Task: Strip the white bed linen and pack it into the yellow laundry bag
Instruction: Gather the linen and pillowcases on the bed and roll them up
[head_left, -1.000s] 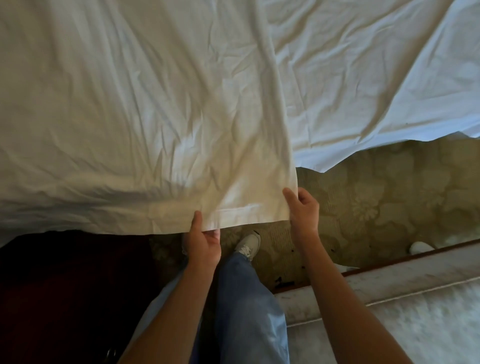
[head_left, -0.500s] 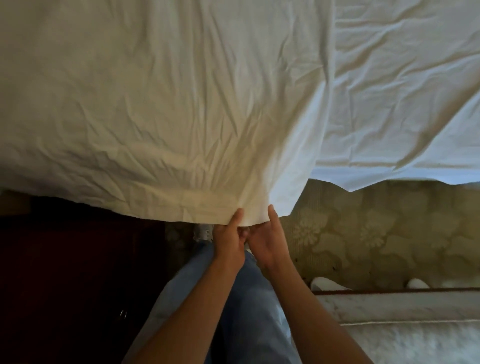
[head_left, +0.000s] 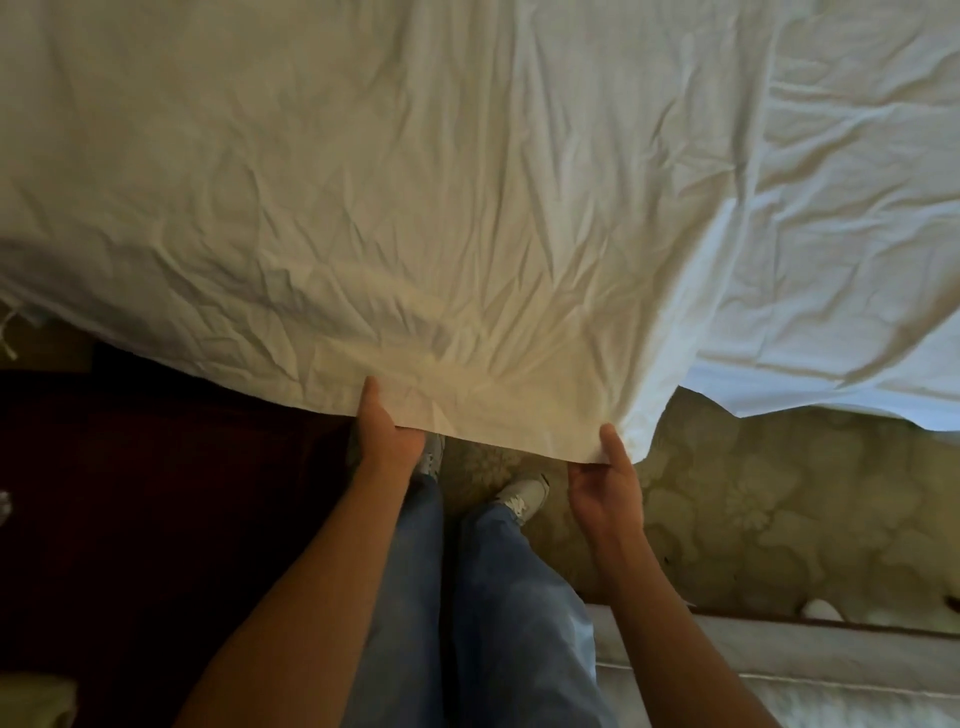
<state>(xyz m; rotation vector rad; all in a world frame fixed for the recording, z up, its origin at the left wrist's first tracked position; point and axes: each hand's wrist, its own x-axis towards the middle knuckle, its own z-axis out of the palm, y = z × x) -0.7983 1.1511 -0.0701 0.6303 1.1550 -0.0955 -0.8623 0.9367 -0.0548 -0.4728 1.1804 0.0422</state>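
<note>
Along the near hem of the sheet (head_left: 415, 208), both hands are on the cloth: the left hand (head_left: 384, 431) pinches the edge with thumb on top, and the right hand (head_left: 605, 478) grips the near right corner, the two set apart with a slack span of hem between them. By the look of it, this job is at an early-to-middle stage: the sheet appears loose and lifted, hanging as a wide panel above the person's jeans (head_left: 483, 597) and shoes, so the stripping seems underway. Packing is all still to come, I'd say, since no yellow bag shows anywhere in view. As for the linen, it's white, heavily creased, fanning wrinkles out from the grip points, warm-lit near the hands and cooler at far right, where another layer drapes toward the patterned carpet (head_left: 753, 493).
</note>
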